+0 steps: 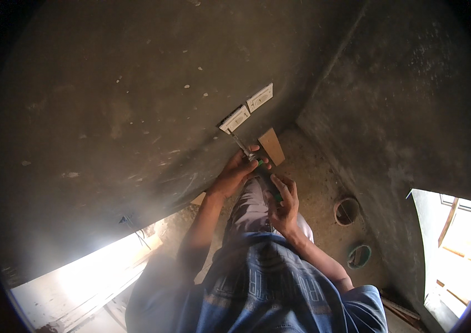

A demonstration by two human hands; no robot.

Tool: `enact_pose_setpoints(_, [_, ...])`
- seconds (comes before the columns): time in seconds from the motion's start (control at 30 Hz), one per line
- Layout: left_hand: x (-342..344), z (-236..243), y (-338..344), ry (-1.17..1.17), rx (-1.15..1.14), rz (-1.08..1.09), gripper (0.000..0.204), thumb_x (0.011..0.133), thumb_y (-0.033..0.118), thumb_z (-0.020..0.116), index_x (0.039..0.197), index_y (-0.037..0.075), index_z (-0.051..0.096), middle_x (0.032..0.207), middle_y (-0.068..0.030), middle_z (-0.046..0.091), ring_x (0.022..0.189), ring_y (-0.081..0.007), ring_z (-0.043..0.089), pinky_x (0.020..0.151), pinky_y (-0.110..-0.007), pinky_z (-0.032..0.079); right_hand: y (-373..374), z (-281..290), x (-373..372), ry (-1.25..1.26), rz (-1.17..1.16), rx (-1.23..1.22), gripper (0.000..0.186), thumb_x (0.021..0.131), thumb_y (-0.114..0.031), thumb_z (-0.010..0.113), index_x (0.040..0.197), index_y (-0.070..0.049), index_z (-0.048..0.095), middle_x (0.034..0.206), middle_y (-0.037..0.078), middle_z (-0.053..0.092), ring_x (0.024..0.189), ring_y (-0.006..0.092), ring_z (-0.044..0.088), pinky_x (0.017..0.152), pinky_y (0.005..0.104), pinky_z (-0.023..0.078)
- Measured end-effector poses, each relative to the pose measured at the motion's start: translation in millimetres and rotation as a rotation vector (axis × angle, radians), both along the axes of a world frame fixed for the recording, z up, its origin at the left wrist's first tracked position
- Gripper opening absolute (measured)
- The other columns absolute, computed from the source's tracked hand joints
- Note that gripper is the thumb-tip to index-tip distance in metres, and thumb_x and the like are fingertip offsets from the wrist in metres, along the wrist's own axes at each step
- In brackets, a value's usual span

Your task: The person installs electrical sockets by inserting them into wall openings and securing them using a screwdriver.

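My left hand (241, 165) is closed around a slim metal-shafted screwdriver (241, 143) with green at its handle end. Its tip meets the lower edge of the nearer white wall plate (235, 119), which sits on the dark plastered wall with a dark gap along its upper edge. Just beyond it, the second white plate (260, 97) is mounted in line. Lower and to the right, my right hand (285, 205) is held in front of my leg with its fingers bent. A bit of green shows by its palm; what it belongs to is unclear.
A brown board (271, 147) leans near the wall's foot, close to the corner. On the floor to the right stand a round pinkish container (347, 211) and a green one (359, 256). Thin wires (140, 236) poke from the wall at lower left. Bright openings lie on both sides.
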State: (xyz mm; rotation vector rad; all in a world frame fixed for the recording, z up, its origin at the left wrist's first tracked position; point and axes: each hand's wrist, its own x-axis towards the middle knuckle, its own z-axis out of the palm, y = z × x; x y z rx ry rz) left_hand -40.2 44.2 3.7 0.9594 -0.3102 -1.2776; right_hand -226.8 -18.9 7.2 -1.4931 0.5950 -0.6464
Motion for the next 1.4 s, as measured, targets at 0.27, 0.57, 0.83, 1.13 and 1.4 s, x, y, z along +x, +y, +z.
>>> enact_pose_setpoints(0.27, [3, -7, 0, 0.052, 0.062, 0.018, 0.048, 0.100, 0.020, 0.054, 0.142, 0.005, 0.038, 0.122, -0.0173, 0.059, 0.116, -0.0306, 0.060, 0.101, -0.043, 0.047, -11, -7, 4, -0.050, -0.101, 0.262, 0.039, 0.104, -0.028, 0.047, 0.132, -0.002, 0.043, 0.088, 0.010, 0.063, 0.072, 0.0199, 0.062, 0.062, 0.0324, 0.052])
enact_pose_setpoints(0.57, [3, 3, -2, 0.033, 0.055, 0.036, 0.047, 0.098, 0.032, 0.058, 0.133, 0.005, 0.042, 0.116, -0.0150, 0.058, 0.113, -0.0287, 0.061, 0.096, -0.040, 0.049, -23, -1, -5, -0.080, 0.095, 1.313, 0.050, 0.104, -0.043, 0.038, 0.130, -0.002, 0.048, 0.098, 0.012, 0.064, 0.063, 0.0171, 0.060, 0.051, 0.0278, 0.048])
enact_pose_setpoints(0.83, [8, -1, -7, 0.072, -0.018, 0.039, 0.034, 0.101, 0.022, 0.052, 0.130, 0.005, 0.048, 0.116, -0.0136, 0.062, 0.113, -0.0304, 0.061, 0.099, -0.043, 0.048, -8, -2, -1, -0.026, 0.056, 0.570, 0.043, 0.105, -0.032, 0.042, 0.131, 0.002, 0.048, 0.095, 0.014, 0.066, 0.065, 0.0202, 0.063, 0.057, 0.0309, 0.052])
enact_pose_setpoints(1.13, [12, 2, -5, 0.050, 0.000, 0.054, 0.033, 0.101, 0.025, 0.053, 0.126, 0.003, 0.051, 0.113, -0.0139, 0.062, 0.112, -0.0296, 0.062, 0.098, -0.041, 0.049, -14, -2, 2, 0.043, -0.057, -0.572, 0.041, 0.102, -0.026, 0.052, 0.133, 0.000, 0.049, 0.118, 0.013, 0.055, 0.078, 0.0198, 0.063, 0.069, 0.0277, 0.052])
enact_pose_setpoints(1.4, [-1, -3, -26, 0.018, 0.051, 0.023, 0.036, 0.100, 0.029, 0.055, 0.125, 0.004, 0.052, 0.118, -0.0137, 0.063, 0.115, -0.0284, 0.061, 0.098, -0.041, 0.049, -34, 1, -16, 0.076, -0.004, 0.413, 0.044, 0.094, -0.016, 0.065, 0.131, 0.002, 0.051, 0.091, 0.005, 0.062, 0.069, 0.0096, 0.056, 0.062, 0.0243, 0.047])
